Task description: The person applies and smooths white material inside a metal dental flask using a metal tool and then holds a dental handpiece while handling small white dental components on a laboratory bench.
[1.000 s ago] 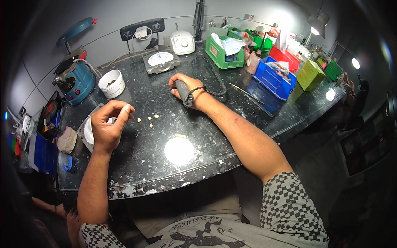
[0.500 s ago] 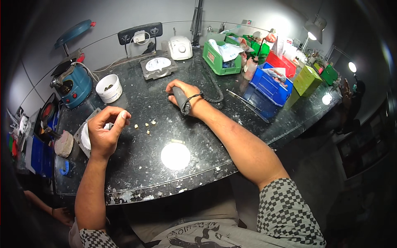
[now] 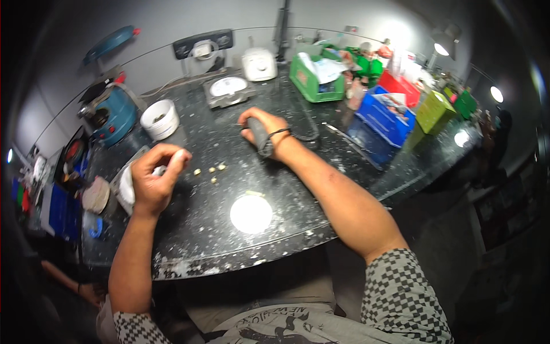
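Head view: both hands on the dark worktop

Head view shows the right hand (image 3: 259, 127) wrapped tight around a grey handpiece (image 3: 259, 137), its coiled cord (image 3: 299, 135) trailing toward the green bin (image 3: 306, 80). The left hand (image 3: 156, 178) pinches a small pale piece (image 3: 179, 153) between thumb and fingertips, just above the black worktop (image 3: 286, 212). A few small tan pieces (image 3: 211, 171) lie between the two hands, apart from both. A white cup (image 3: 159, 118) and a teal machine (image 3: 113, 114) stand near the back left edge; a blue bin (image 3: 382, 117) sits by the right edge. Bare worktop lies between the hands and the chipped front edge, around a bright lamp reflection (image 3: 251, 214)
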A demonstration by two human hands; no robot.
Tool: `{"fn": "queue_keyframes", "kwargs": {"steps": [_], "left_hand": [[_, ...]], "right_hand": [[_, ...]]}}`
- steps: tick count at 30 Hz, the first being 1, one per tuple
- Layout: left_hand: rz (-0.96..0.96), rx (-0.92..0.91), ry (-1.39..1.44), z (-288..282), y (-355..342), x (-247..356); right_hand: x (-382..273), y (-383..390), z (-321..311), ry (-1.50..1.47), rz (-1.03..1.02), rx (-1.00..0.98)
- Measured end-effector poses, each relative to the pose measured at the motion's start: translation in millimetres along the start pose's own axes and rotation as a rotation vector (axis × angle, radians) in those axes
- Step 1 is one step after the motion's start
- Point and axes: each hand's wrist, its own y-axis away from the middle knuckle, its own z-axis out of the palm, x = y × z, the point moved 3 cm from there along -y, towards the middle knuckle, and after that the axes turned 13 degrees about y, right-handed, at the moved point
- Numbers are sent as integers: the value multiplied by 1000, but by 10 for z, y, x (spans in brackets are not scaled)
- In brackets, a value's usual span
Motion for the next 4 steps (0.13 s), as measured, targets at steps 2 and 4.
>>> {"fn": "queue_keyframes", "kwargs": {"steps": [2,4], "left_hand": [[24,-22,-90,80,-24,-31],[29,-17,-160,53,99,-1]], "right_hand": [[-49,19,-63,140,-12,-17],[-91,49,113,67,8,-112]]}}
